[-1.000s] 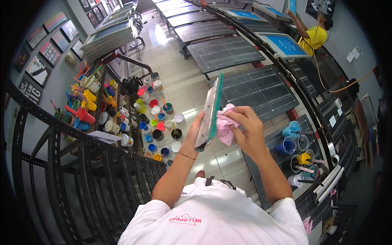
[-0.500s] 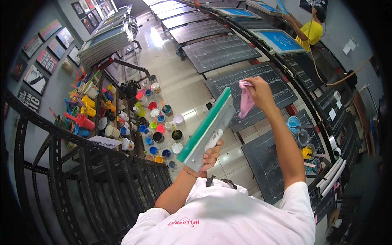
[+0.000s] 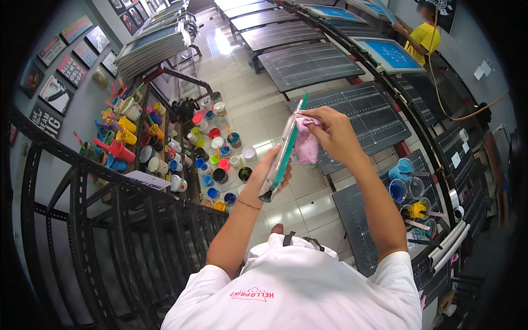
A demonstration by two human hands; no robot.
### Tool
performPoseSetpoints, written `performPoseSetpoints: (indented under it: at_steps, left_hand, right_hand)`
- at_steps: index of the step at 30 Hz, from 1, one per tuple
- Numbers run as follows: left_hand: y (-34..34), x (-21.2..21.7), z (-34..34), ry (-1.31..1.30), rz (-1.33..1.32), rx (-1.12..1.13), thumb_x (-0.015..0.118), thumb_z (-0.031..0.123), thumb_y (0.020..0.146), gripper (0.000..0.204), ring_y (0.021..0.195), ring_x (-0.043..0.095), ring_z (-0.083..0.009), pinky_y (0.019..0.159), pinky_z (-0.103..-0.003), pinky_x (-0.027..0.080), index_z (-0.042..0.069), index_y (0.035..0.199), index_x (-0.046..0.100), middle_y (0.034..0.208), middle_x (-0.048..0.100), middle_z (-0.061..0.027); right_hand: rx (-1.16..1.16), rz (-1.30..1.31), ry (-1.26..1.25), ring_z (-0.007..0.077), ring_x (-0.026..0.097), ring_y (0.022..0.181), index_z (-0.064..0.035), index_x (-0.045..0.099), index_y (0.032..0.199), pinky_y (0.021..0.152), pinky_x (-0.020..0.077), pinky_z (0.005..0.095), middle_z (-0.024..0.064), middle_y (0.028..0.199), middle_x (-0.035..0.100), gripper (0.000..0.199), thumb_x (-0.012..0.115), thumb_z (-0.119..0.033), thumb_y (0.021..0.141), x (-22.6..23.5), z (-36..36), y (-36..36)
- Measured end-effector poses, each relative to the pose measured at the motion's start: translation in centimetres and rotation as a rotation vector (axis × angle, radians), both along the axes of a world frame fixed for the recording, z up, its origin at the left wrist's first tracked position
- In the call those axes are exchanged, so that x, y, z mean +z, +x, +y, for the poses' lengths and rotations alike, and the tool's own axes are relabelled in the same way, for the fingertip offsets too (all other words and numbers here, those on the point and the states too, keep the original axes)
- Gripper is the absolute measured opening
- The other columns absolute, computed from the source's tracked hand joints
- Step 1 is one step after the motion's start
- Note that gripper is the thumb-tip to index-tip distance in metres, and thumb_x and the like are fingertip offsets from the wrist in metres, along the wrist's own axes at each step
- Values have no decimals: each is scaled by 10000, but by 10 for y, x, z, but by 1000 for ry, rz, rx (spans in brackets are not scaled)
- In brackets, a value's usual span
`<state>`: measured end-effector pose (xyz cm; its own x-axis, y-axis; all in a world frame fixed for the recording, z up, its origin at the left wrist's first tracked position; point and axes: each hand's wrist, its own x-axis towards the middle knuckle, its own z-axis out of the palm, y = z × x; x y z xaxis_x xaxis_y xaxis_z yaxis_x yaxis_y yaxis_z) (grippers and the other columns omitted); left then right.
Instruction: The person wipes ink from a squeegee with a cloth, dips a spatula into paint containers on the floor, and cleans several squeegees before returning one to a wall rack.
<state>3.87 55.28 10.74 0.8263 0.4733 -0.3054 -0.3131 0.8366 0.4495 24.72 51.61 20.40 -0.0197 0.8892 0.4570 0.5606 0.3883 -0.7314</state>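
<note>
My left hand (image 3: 260,175) is wrapped round a screen-printing squeegee (image 3: 285,154), a long flat metal holder with a green blade. The squeegee stands tilted in front of my chest, seen nearly edge-on, its green side turned to the right. Pinched in my right hand (image 3: 333,133) is a crumpled pink cloth (image 3: 307,147), which hangs down below the fingers. The cloth and fingertips meet the squeegee's upper part along the blade side. Fingers of my left hand partly show behind the lower end of the squeegee.
Many paint pots (image 3: 220,175) stand on the floor at left, beside a shelf of coloured containers (image 3: 122,151). Black printing boards (image 3: 358,124) line the right, with ink cups (image 3: 400,169) on the nearest. A black metal rack (image 3: 82,190) is near left. A person in yellow (image 3: 423,38) handles a frame.
The squeegee has turned more upright and edge-on, its green blade now facing right. My right hand has moved left, bringing the cloth against it.
</note>
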Motion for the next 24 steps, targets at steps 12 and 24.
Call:
performPoseSetpoints:
  at_steps: [12,24]
  left_hand:
    - [8,23,62,496,468,512,453,402,957,478,761,656,-181,676,-302,534,-34,1105,580,941,659,-125]
    - [-4,-50,67,-466,-789,-39,531,242,902,386,568,508,-156,450,-256,442,-81,1087,428,739,471,-70]
  right_hand:
    - [261,356,-102,138,652,918,19,648,1081,794,502,266,108,1023,696,265,586,6,824,-25,-26,-12]
    - [-112,615,-172,165,602,994,48,606,1113,889,460,280,115,1092,640,282,501,30,852,-96,-84,45]
